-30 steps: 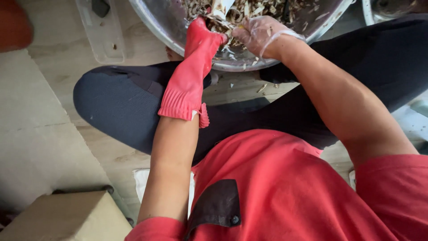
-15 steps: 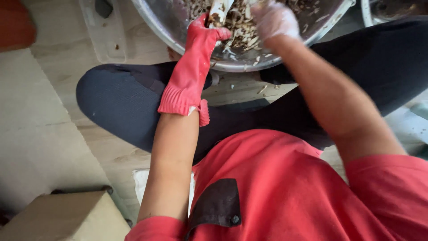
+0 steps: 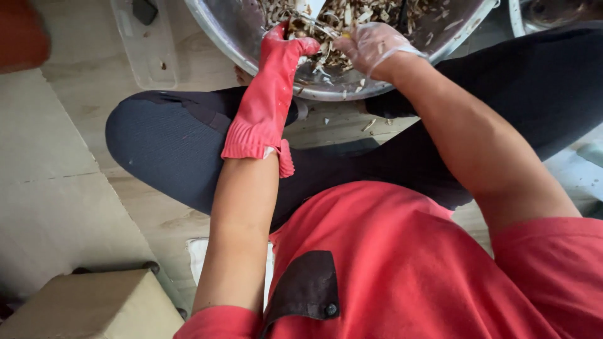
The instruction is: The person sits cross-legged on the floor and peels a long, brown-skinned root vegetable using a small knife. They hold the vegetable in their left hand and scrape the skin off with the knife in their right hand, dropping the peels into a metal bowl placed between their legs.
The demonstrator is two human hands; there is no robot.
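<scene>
Red rubber covers the left hand [image 3: 284,47], clenched on a small piece; the right hand [image 3: 370,45] has dropped back beside it, pinching scraps over the steel bowl [image 3: 233,28].

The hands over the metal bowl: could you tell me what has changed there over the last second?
The right hand, in a thin clear glove, lifted away to the right, then came back beside the left hand. The left hand, in a red rubber glove, kept its grip on a pale piece over the metal bowl. The bowl, scraps and cardboard box stayed put.
</scene>
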